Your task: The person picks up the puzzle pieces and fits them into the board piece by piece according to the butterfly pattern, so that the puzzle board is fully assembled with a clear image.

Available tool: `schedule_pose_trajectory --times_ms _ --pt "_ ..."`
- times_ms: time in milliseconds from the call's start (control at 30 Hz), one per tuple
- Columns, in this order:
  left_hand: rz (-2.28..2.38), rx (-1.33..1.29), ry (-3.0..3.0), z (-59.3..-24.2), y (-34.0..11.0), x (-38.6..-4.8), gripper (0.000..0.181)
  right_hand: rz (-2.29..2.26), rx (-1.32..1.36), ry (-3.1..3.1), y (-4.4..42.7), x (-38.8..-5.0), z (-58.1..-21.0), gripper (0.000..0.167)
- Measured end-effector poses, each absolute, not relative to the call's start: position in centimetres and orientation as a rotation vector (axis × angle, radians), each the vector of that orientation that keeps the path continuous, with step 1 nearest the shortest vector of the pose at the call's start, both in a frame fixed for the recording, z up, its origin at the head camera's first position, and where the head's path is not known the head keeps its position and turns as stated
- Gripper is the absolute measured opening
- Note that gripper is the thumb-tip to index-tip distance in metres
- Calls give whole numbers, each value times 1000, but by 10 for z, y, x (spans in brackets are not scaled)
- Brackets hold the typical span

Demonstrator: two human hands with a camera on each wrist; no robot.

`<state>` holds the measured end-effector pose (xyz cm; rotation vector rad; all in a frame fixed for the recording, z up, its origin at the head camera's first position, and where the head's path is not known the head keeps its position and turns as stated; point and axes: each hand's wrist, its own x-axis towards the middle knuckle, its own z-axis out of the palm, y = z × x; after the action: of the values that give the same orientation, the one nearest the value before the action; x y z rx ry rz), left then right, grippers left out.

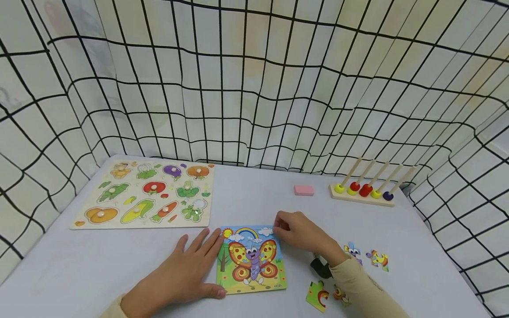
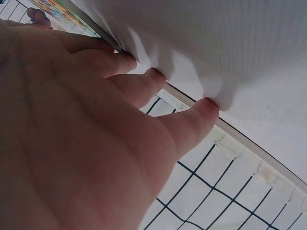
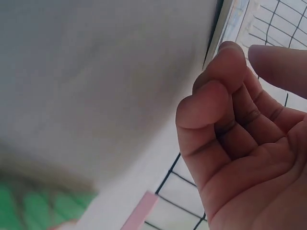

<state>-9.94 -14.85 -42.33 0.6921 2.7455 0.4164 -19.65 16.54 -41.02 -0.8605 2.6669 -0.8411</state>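
Observation:
A square butterfly puzzle (image 1: 254,265) lies flat on the white table. My left hand (image 1: 187,269) rests at its left side with fingers spread, fingertips by the upper left corner and thumb by the lower edge. The left wrist view shows this hand (image 2: 96,115) from the palm side, fingertips against the white surface. At the puzzle's upper right corner is my right hand (image 1: 304,232), its fingers curled. In the right wrist view this hand (image 3: 240,129) has its index fingertip by the board's edge and a narrow gap to the thumb, with nothing visible between them.
Loose puzzle pieces (image 1: 317,296) lie around my right forearm, with another piece (image 1: 379,260) farther right. A vegetable board (image 1: 137,207) lies back left. Behind the puzzle are a pink block (image 1: 304,190) and a wooden bead stand (image 1: 362,198). Black netting (image 1: 246,92) surrounds the table's back and sides.

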Motion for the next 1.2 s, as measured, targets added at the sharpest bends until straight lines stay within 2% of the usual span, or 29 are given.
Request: schedule_pose_trajectory --times_ms 700,1200 --pt "398 684 2744 -423 -148 -100 123 -898 -724 2733 238 -185 -390 8" --pt "410 691 2734 -423 -149 -100 123 -838 -711 2729 255 -180 -390 10"
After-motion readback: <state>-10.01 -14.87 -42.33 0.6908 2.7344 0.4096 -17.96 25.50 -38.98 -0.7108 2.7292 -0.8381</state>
